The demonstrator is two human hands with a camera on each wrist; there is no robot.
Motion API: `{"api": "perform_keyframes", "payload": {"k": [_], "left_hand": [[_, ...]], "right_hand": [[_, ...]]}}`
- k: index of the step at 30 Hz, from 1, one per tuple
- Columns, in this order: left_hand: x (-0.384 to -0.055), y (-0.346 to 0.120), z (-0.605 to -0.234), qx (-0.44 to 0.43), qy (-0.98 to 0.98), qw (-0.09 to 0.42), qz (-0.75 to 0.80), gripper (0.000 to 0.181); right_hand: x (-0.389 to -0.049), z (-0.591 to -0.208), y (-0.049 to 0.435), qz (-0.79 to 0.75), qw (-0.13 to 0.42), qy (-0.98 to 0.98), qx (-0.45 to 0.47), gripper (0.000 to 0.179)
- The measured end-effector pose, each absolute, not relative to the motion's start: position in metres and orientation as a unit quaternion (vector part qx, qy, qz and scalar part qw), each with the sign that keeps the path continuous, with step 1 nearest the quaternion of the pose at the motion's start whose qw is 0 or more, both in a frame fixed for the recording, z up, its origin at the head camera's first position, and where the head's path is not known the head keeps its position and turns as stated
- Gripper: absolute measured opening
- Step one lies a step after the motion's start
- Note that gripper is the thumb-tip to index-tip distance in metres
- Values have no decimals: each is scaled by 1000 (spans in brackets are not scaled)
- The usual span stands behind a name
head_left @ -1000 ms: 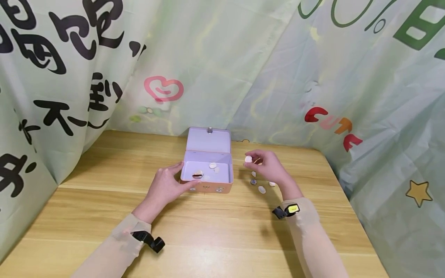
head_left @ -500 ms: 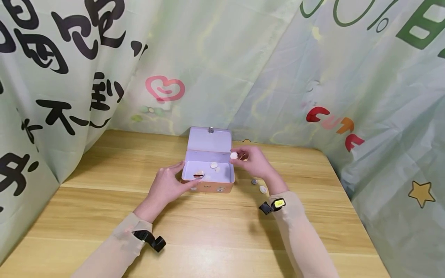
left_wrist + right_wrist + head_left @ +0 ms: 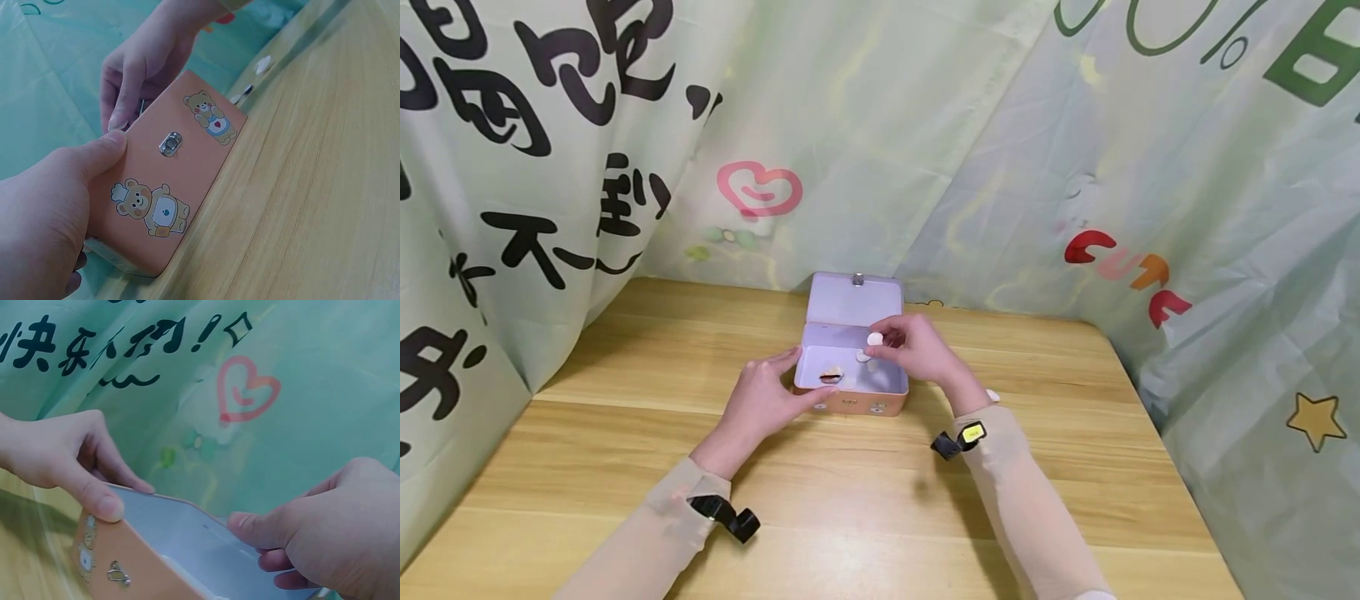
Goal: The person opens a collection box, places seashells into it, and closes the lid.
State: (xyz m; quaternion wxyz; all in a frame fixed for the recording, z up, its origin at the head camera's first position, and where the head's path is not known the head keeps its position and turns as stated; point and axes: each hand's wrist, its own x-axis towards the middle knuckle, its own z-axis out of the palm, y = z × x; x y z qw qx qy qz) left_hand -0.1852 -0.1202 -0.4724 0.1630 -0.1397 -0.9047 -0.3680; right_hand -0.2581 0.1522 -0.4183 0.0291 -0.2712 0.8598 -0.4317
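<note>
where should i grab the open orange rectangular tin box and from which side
Probably by the left end of the orange tin box, coming from the left, as the left hand does: that end is straight and upright, while the raised lilac lid may obstruct the rear.

Box: orange exterior, bear prints; lilac interior. Curtain: pale green; from box, black characters at 10 o'clock, pink heart at 11.

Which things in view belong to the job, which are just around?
Job:
bear-print tin box, in left hand
white piece, in right hand
shell-like piece inside box
loose pale piece on table, probably

Just around:
printed curtain
black wrist cameras
</note>
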Motion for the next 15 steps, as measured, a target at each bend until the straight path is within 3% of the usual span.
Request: {"api": "perform_keyframes", "payload": {"k": [15], "left_hand": [[-185, -121, -473, -138, -905, 156, -371, 96]], "right_hand": [[-259, -427, 127, -382, 49, 874, -297, 24]]}}
